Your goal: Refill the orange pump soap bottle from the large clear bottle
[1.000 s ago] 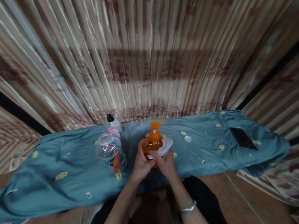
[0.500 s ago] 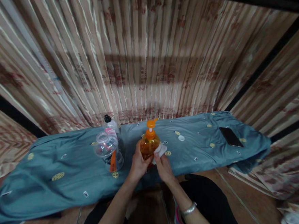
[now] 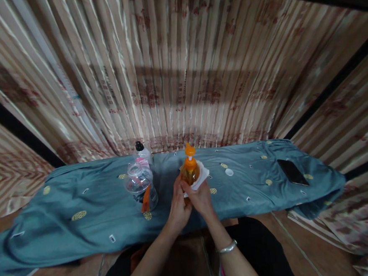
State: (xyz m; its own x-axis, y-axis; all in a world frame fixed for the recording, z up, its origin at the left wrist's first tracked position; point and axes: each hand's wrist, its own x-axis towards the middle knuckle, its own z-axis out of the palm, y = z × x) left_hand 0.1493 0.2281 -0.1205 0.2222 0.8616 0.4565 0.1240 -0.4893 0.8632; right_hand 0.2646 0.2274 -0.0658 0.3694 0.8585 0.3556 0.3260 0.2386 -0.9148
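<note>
An amber pump bottle with an orange pump top stands between my two hands over the cloth-covered bench. My left hand is closed round its lower left side. A white tissue lies against the bottle's right side, pressed there by my right hand, whose thumb reaches across the front of the bottle. The bottle's base is mostly hidden by my fingers.
To the left stand a clear plastic jar with an orange strip and a clear bottle with a black cap. A small white disc and a dark phone lie on the teal cloth. A pleated curtain hangs behind.
The pump nozzle has turned from pointing right to pointing away. My right hand and the tissue have come round the bottle's right side and front. The view has shifted slightly.
</note>
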